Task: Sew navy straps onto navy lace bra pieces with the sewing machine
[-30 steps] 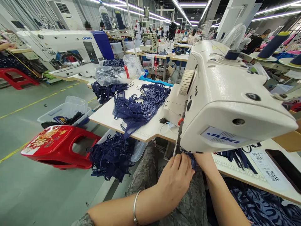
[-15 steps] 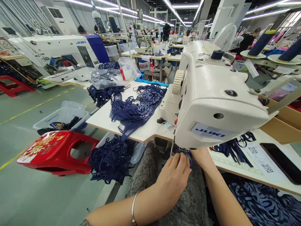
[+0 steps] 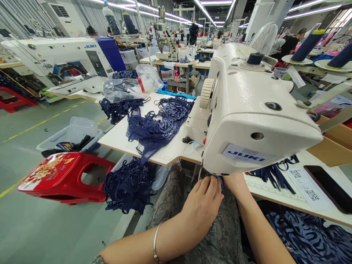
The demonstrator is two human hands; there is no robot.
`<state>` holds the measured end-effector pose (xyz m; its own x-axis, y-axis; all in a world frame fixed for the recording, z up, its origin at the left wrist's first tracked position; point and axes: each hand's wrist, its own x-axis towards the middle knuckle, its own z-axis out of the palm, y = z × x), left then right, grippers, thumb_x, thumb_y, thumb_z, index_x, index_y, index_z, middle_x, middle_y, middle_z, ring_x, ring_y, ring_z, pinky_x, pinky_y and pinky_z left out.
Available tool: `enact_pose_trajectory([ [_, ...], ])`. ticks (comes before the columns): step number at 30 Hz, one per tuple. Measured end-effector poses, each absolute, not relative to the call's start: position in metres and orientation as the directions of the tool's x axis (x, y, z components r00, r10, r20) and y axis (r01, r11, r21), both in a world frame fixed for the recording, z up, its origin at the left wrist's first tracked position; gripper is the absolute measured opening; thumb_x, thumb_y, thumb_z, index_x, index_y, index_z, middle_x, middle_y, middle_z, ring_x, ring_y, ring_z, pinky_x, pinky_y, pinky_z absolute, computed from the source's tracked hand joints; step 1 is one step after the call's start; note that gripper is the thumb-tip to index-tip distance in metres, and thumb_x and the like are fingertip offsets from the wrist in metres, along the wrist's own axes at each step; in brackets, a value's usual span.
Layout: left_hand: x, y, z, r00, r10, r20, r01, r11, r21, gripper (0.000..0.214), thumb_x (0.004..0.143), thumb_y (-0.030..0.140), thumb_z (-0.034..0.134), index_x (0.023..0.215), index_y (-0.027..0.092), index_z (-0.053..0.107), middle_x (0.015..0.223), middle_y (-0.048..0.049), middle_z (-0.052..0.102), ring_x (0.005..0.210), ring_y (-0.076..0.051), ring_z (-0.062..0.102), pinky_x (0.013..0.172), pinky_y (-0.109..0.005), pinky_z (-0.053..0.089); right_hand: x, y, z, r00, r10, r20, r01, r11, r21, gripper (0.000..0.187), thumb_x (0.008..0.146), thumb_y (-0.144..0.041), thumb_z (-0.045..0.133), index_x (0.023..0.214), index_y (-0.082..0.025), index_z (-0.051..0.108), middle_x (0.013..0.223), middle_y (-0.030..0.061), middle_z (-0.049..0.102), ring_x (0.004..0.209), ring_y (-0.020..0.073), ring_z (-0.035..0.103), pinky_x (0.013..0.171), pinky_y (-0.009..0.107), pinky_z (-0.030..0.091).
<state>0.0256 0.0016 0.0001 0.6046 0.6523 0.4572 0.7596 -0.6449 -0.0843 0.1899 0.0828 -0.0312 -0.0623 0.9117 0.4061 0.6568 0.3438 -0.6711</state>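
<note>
My left hand (image 3: 205, 200), with a silver bangle at the wrist, is below the head of a white sewing machine (image 3: 255, 113). Its fingers are bent and pressed together on a piece of navy fabric (image 3: 220, 180), of which only a small edge shows. Close beside it, my right hand (image 3: 232, 180) reaches under the machine head, which covers its fingers. Whether those fingers grip the fabric is hidden. Needle and presser foot are mostly out of sight. On the table left of the machine lies a heap of navy lace garments (image 3: 162, 126).
Navy straps (image 3: 272, 178), a paper with printed codes (image 3: 310, 190) and a phone (image 3: 330, 187) lie to the right. Patterned navy fabric (image 3: 305, 231) is below that edge. A red stool (image 3: 66, 176) and a bin heaped with navy pieces (image 3: 129, 187) stand left.
The view has shifted slightly. My left hand stays at the fabric with its fingers drawn a little closer under the machine head; the right hand looks nearly unmoved.
</note>
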Motion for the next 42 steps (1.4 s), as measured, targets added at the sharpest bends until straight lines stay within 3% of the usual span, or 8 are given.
enact_pose_trajectory([
  [16, 0.023, 0.001, 0.001, 0.566, 0.647, 0.510, 0.778, -0.625, -0.071, 0.032, 0.096, 0.026, 0.050, 0.120, 0.006, 0.060, 0.117, -0.0125, 0.064, 0.104, -0.023, 0.059, 0.087, -0.035, 0.049, 0.191, 0.083, -0.033, -0.109, 0.908, 0.405, 0.668, 0.369, -0.647, 0.030, 0.079, -0.030, 0.042, 0.085, -0.023, 0.071, 0.098, 0.0102, 0.075, 0.113, 0.0323, 0.060, 0.095, 0.052, 0.049],
  [19, 0.013, 0.000, -0.003, 0.542, 0.629, 0.558, 0.707, -0.700, 0.104, 0.028, 0.097, 0.026, 0.047, 0.118, 0.012, 0.060, 0.115, -0.0115, 0.064, 0.105, -0.022, 0.059, 0.090, -0.035, 0.049, 0.187, 0.083, -0.031, -0.077, 0.912, 0.402, 0.625, 0.358, -0.693, 0.030, 0.081, -0.031, 0.045, 0.092, -0.022, 0.071, 0.099, 0.0102, 0.075, 0.109, 0.0302, 0.062, 0.095, 0.049, 0.050],
  [22, -0.003, 0.000, -0.015, 0.324, 0.736, 0.595, 0.638, -0.634, 0.437, 0.034, 0.096, 0.030, 0.048, 0.125, 0.013, 0.051, 0.123, -0.0174, 0.056, 0.115, -0.024, 0.054, 0.096, -0.038, 0.047, 0.180, 0.080, -0.024, -0.028, 0.916, 0.400, 0.564, 0.345, -0.750, 0.033, 0.082, -0.030, 0.045, 0.100, -0.021, 0.071, 0.102, 0.0107, 0.075, 0.102, 0.0278, 0.066, 0.089, 0.044, 0.054],
  [24, -0.017, 0.005, -0.026, 0.188, 0.851, 0.491, 0.537, -0.508, 0.674, 0.038, 0.095, 0.036, 0.048, 0.125, 0.012, 0.048, 0.122, -0.0189, 0.055, 0.113, -0.025, 0.055, 0.092, -0.037, 0.049, 0.175, 0.078, -0.019, -0.005, 0.923, 0.384, 0.510, 0.332, -0.793, 0.034, 0.082, -0.027, 0.045, 0.101, -0.020, 0.072, 0.100, 0.0109, 0.075, 0.096, 0.0265, 0.068, 0.084, 0.041, 0.055],
  [27, -0.042, 0.018, -0.037, 0.368, 0.929, 0.038, 0.320, -0.165, 0.933, 0.042, 0.093, 0.056, 0.044, 0.090, 0.016, 0.058, 0.080, -0.0053, 0.061, 0.075, -0.018, 0.059, 0.066, -0.026, 0.049, 0.171, 0.076, -0.014, 0.005, 0.928, 0.372, 0.489, 0.323, -0.810, 0.034, 0.082, -0.024, 0.044, 0.101, -0.020, 0.073, 0.097, 0.0101, 0.075, 0.098, 0.0262, 0.067, 0.085, 0.042, 0.055],
  [31, -0.088, 0.033, -0.046, 0.446, 0.837, -0.316, 0.330, 0.175, 0.928, 0.067, 0.070, 0.081, 0.053, 0.051, 0.019, 0.038, 0.050, 0.0057, 0.031, 0.047, -0.008, 0.027, 0.044, -0.020, 0.026, 0.171, 0.075, -0.012, 0.061, 0.922, 0.381, 0.460, 0.313, -0.831, 0.030, 0.082, -0.024, 0.050, 0.099, -0.020, 0.074, 0.096, 0.0088, 0.074, 0.100, 0.0269, 0.066, 0.088, 0.044, 0.053],
  [37, -0.145, 0.038, -0.045, 0.149, 0.958, -0.244, 0.263, 0.199, 0.944, 0.040, 0.055, 0.054, 0.084, 0.058, 0.021, 0.063, 0.076, -0.0017, 0.065, 0.078, -0.021, 0.061, 0.067, -0.024, 0.050, 0.169, 0.067, -0.016, 0.121, 0.928, 0.353, 0.347, 0.293, -0.891, 0.028, 0.086, -0.030, 0.050, 0.097, -0.020, 0.073, 0.106, 0.0092, 0.071, 0.101, 0.0245, 0.063, 0.088, 0.040, 0.052],
  [42, -0.141, 0.036, -0.040, -0.153, 0.929, -0.337, -0.198, 0.306, 0.931, 0.040, 0.051, 0.035, 0.091, 0.075, 0.018, 0.064, 0.090, -0.0012, 0.071, 0.067, -0.013, 0.062, 0.059, -0.018, 0.051, 0.163, 0.057, -0.029, 0.272, 0.925, 0.267, 0.201, 0.216, -0.955, 0.028, 0.090, -0.040, 0.049, 0.094, -0.018, 0.067, 0.092, 0.0079, 0.070, 0.094, 0.0239, 0.063, 0.086, 0.039, 0.051],
])
